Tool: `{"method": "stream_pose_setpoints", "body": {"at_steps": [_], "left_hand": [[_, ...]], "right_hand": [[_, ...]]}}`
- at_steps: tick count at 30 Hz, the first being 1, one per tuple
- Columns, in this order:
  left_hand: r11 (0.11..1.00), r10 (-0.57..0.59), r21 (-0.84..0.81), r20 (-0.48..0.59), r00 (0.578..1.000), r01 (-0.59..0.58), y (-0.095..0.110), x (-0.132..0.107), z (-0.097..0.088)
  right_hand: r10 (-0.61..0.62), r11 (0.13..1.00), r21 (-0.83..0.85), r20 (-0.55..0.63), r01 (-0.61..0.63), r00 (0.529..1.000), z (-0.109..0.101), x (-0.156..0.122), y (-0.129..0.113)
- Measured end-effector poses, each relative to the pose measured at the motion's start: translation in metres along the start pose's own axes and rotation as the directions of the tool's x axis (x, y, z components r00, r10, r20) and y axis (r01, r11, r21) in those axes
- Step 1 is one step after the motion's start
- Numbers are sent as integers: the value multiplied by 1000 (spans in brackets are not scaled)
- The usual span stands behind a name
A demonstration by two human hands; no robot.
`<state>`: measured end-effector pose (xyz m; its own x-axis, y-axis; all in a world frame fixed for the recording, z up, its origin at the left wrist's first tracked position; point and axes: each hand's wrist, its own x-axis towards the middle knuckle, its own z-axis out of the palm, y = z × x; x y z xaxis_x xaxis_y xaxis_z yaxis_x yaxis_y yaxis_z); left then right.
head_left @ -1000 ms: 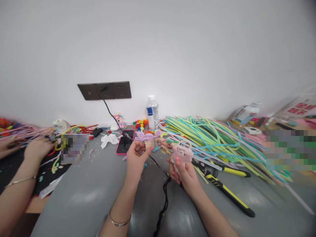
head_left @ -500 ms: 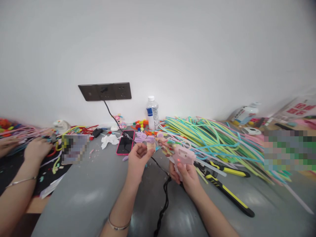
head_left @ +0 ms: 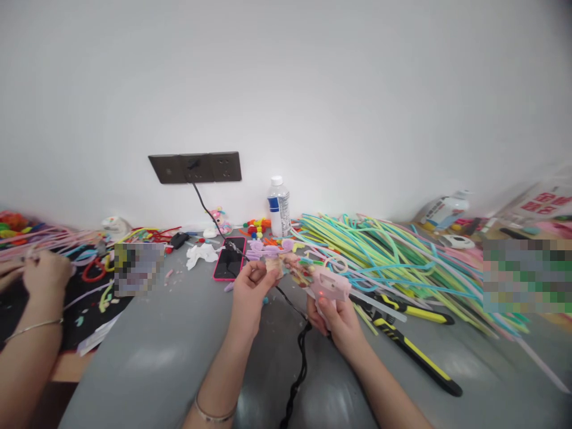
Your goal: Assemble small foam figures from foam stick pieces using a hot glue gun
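Note:
My right hand grips a pink hot glue gun by its handle; a small red light glows on its side. A translucent glue stick juts from its back end. Between thumb and fingers, my left hand pinches a small beige piece close to the gun's nozzle. Whether the nozzle touches it, I cannot tell. Strands and colourful bits around the nozzle blur its outline. Just behind the piece are lilac fuzzy shapes.
Pipe cleaners spread across the right, with yellow-and-black pliers before them. A black cable crosses the grey table. Behind stand a bottle, pink-edged phone and tissue. A co-worker's hand is far left.
The view has shifted slightly. My left hand and the beige piece are a little nearer the glue gun's nozzle. The co-worker's hand has moved left.

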<state>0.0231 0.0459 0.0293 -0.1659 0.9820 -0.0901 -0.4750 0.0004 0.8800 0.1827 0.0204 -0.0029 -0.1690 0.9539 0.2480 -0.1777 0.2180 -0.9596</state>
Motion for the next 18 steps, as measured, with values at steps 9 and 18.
{"method": "stream_pose_setpoints", "body": {"at_steps": [9, 18], "left_hand": [[994, 36, -96, -158, 987, -52, 16, -7, -21], [968, 246, 77, -469, 848, -238, 80, -76, -102]], "right_hand": [[-34, 999, 32, -9, 34, 999, 2, -1, -9], [130, 990, 28, 157, -136, 979, 68, 53, -33]]}}
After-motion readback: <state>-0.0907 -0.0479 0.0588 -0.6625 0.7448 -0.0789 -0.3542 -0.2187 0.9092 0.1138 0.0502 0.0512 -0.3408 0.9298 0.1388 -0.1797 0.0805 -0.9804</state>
